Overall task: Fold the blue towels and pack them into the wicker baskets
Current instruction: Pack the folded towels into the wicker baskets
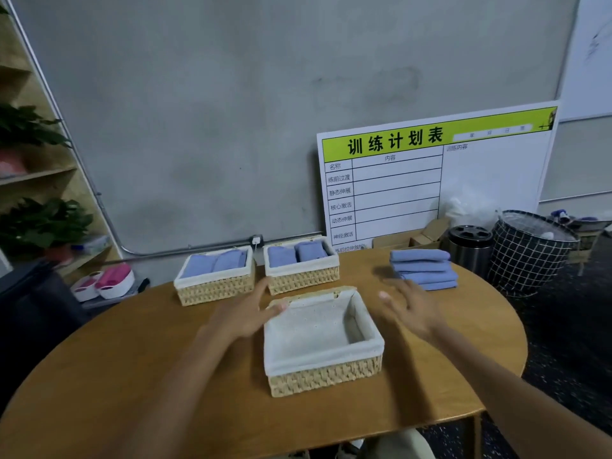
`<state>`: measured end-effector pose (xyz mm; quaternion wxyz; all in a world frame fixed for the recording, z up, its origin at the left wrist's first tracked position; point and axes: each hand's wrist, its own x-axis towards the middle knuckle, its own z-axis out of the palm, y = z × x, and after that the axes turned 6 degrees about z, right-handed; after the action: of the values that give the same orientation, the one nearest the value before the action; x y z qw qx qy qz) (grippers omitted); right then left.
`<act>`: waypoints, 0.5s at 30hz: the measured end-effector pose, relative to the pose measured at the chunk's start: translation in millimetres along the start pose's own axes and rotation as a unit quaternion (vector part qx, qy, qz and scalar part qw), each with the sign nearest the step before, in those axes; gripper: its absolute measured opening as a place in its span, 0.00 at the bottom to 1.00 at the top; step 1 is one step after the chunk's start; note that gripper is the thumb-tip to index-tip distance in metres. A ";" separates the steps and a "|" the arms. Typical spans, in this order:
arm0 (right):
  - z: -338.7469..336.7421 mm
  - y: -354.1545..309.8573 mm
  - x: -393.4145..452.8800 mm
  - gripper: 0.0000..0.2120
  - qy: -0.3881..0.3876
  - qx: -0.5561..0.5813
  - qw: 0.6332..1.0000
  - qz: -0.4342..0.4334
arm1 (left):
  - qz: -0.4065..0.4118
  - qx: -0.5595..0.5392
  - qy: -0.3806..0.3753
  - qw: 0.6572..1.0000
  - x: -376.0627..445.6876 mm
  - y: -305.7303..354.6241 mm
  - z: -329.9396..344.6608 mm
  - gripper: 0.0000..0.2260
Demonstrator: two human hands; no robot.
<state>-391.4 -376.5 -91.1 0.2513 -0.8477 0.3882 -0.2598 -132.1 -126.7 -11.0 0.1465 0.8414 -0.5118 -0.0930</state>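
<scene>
Two wicker baskets (214, 276) (302, 265) at centre frame are packed with blue towels; a third basket (323, 341), lower centre, sits empty, a folded stack (422, 269) waiting at right. The left hand (243, 314), fingers spread, seemingly touches its rim; the right hand (409, 309) hovers open, holding nothing.

Table (132, 376): nearest the person, at centre, an unfilled basket (323, 342). Behind it, two baskets side by side: rear left basket (215, 279) and rear right basket (303, 270), each with folded towels inside. Right of these, on the table, a stack of folded towels (424, 269). Left hand (248, 313) at the near basket's left rim; right hand (410, 309) to its right, in front of the stack.
</scene>
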 end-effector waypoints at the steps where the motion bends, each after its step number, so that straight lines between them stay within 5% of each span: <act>1: -9.4 6.4 13.9 0.40 0.031 -0.005 1.000 0.003 | 0.016 0.044 0.050 0.998 13.8 6.5 -7.3 0.31; 5: -35.7 37.2 72.6 0.32 0.095 -0.091 0.991 0.016 | 0.075 0.046 0.108 0.990 83.1 53.8 -6.0 0.15; 11: -40.1 91.5 161.3 0.37 0.084 -0.196 0.977 0.016 | 0.186 0.046 0.086 0.978 217.7 143.1 32.9 0.11; 15: -22.9 123.1 193.3 0.20 0.063 -0.208 0.976 0.009 | 0.216 0.021 0.052 0.975 298.0 180.9 68.5 0.08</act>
<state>-362.0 -604.5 -104.1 0.0470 -0.8596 0.4566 -0.2245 -167.2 -480.3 -15.5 0.1716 0.7177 -0.6748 -0.0039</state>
